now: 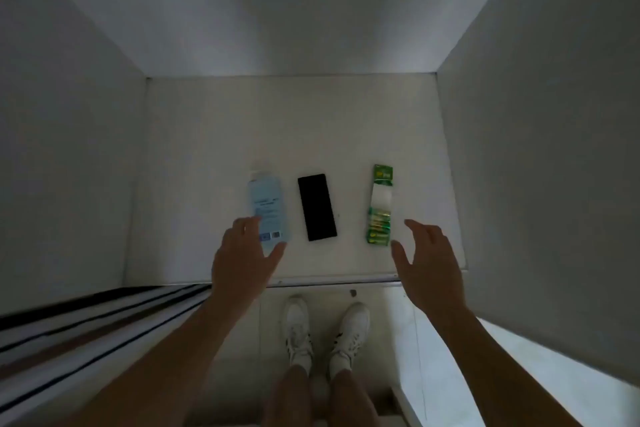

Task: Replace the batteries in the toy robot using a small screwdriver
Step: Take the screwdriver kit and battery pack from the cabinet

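Three things lie side by side on a white surface (207, 149). At the left is a pale blue packet (267, 206) with printed text. A flat black rectangular object (317, 207) lies in the middle. To the right lies a green battery pack (380, 208), its lower part showing several green batteries. My left hand (242, 253) hovers over the blue packet's near end, fingers spread and holding nothing. Just right of the battery pack's near end, my right hand (427, 263) is open with fingers loosely curved. No toy robot or screwdriver is recognisable.
White walls enclose the surface at the left, back and right. Its near edge (329, 282) runs just below my hands. Below it I see the floor and my white shoes (325, 333). A striped cloth (86, 329) lies at the lower left.
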{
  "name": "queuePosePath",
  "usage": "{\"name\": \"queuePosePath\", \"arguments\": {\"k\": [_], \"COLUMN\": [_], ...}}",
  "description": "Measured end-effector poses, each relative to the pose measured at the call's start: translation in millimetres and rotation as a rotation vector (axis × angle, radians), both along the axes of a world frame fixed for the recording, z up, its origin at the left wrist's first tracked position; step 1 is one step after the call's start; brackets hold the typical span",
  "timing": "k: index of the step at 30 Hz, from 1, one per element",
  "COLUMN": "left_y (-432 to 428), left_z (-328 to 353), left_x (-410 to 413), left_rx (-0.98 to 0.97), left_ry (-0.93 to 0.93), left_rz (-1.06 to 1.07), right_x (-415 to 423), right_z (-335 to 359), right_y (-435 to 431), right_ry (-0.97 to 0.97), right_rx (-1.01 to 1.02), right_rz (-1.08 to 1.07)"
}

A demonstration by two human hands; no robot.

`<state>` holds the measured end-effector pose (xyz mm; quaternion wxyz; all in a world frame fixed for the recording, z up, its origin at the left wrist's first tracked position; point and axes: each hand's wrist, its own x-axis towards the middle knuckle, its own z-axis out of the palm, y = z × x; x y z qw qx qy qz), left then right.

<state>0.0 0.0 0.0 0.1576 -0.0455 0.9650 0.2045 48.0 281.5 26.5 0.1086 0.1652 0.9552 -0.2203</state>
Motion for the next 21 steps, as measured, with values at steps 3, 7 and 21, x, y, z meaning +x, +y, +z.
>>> {"name": "queuePosePath", "arguments": {"k": [3,7,21], "left_y": [5.9,11.8,60.1], "left_z": [-38.7,-76.5,-104.9], "left_x": [-20.2,-37.6,-47.7], "left_rx": [0.002,-0.004,0.177], "left_ry": [-0.009,-0.079,0.089], "left_rz": [0.168,0.354,0.432], "right_x": [-6.6,-11.1,-30.5], "right_z": [-43.1,-87.8,-137.1], "right_y": [5.1,3.5,-4.2], "right_ry": [-0.013,-0.073,-0.005], "right_rx": [-0.039,-0.071,-0.110], "right_rz": [-0.060,-0.101,-0.240]}}
